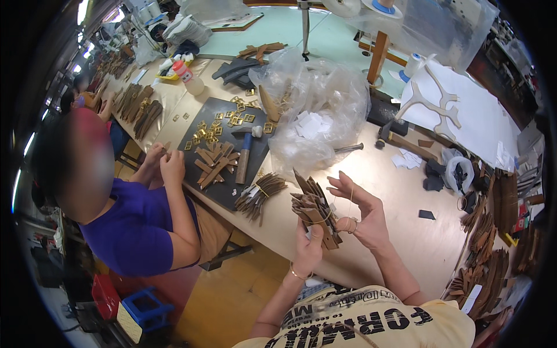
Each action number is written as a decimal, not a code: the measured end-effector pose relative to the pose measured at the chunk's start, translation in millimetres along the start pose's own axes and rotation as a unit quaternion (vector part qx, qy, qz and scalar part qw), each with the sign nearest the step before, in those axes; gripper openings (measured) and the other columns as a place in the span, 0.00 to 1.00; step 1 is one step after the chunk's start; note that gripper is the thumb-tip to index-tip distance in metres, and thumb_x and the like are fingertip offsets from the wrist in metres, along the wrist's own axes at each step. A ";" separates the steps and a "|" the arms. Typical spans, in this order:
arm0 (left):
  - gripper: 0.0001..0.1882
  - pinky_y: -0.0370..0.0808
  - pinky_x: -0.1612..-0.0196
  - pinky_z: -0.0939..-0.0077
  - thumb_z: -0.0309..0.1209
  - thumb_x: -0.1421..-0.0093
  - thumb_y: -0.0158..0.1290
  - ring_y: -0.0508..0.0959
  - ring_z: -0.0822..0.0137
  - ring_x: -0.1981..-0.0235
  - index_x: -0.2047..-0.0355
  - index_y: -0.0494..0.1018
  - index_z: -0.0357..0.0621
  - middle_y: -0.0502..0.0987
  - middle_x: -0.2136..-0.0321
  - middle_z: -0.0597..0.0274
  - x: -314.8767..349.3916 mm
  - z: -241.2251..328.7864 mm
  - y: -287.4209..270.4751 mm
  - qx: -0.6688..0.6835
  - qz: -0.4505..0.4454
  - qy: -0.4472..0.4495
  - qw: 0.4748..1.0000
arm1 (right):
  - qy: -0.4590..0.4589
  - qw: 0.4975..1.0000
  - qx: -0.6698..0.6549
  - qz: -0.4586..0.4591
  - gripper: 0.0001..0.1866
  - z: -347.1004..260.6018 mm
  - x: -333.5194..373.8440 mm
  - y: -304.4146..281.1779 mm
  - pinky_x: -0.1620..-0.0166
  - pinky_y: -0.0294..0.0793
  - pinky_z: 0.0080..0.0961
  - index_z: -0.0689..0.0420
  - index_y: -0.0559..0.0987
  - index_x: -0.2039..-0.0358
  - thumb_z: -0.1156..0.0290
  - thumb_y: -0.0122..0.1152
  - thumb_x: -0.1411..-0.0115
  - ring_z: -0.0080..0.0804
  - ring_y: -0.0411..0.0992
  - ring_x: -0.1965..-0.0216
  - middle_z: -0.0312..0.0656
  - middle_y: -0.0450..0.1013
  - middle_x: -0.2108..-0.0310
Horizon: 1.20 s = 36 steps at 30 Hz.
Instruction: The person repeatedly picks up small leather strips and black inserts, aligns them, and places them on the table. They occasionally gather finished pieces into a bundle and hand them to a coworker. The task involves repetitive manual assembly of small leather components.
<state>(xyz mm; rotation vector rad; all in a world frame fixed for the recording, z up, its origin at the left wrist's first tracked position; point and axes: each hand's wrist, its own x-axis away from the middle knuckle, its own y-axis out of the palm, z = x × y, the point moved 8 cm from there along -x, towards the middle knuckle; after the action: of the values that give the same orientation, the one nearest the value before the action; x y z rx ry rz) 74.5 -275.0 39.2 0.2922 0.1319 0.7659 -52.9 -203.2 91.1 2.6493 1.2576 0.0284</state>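
A bundle of brown leather strips (313, 206) stands in my left hand (308, 250), whose fingers close around its lower part over the table's near edge. A thin tan band (318, 222) goes around the strips and runs across to my right hand (369, 221). That hand is just right of the bundle, with the band looped over its thumb and fingers and the fingertips partly apart. To the left of my hands lies another tied bundle of leather strips (260, 192).
On a dark board (197, 174) lie gold buckles (237, 119), loose strips and a hammer (245, 156). A plastic bag (325, 110) with white pieces stands behind. Another hammer (406, 142) lies right. A co-worker in purple (139, 226) sits left. Leather piles (481, 267) line the right.
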 end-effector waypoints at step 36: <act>0.27 0.69 0.49 0.53 0.25 0.44 0.58 0.71 0.43 0.51 0.47 0.62 0.33 0.67 0.54 0.43 -12.6 -7.9 35.8 -0.494 -0.224 0.016 0.840 | 0.043 0.897 0.417 -0.138 0.34 3.7 0.0 -26.8 0.33 0.52 0.47 0.55 0.80 0.57 0.45 0.77 0.60 0.32 0.77 0.57 0.37 0.78 0.58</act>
<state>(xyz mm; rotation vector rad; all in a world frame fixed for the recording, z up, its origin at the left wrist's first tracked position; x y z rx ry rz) 40.1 -257.7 42.9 -0.7263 -0.1718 0.2909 -73.0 -187.5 82.2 3.1027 2.0227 -0.5685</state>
